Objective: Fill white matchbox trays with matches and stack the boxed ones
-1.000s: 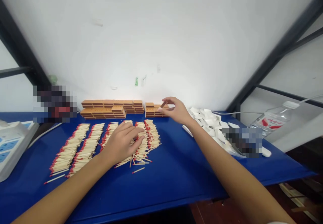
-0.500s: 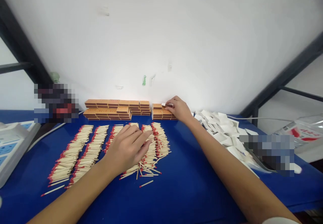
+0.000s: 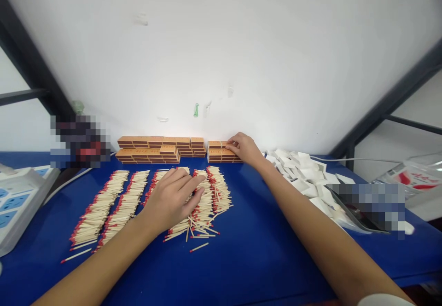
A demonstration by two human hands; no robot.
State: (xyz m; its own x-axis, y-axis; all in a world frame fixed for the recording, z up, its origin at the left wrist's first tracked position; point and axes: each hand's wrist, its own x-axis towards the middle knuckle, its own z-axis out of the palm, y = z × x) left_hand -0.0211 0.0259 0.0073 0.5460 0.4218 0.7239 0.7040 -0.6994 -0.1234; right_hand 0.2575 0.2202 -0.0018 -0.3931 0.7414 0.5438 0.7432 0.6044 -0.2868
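Observation:
At the back, my right hand (image 3: 244, 148) has its fingertips round a matchbox (image 3: 225, 145) on top of the right-hand matchbox stack (image 3: 224, 156). The fingers partly hide that box. My left hand (image 3: 176, 193) hovers palm down over the rows of matches, its fingers loosely extended and slightly apart. Red-headed matches (image 3: 100, 214) lie in several long rows on the blue table (image 3: 241, 260), some of them covered by the left hand and forearm. Orange matchboxes with dark sides form a longer stack (image 3: 148, 152) at the back left.
A heap of white matchbox trays (image 3: 304, 175) lies right of my right forearm. A white power strip (image 3: 24, 209) sits at the left edge. A plastic bag (image 3: 414, 172) is at the far right, and a white wall (image 3: 221, 57) rises behind the stacks.
The matchbox in my right hand has come level with the box beside it on the stack; its white end no longer shows. My left hand has barely moved.

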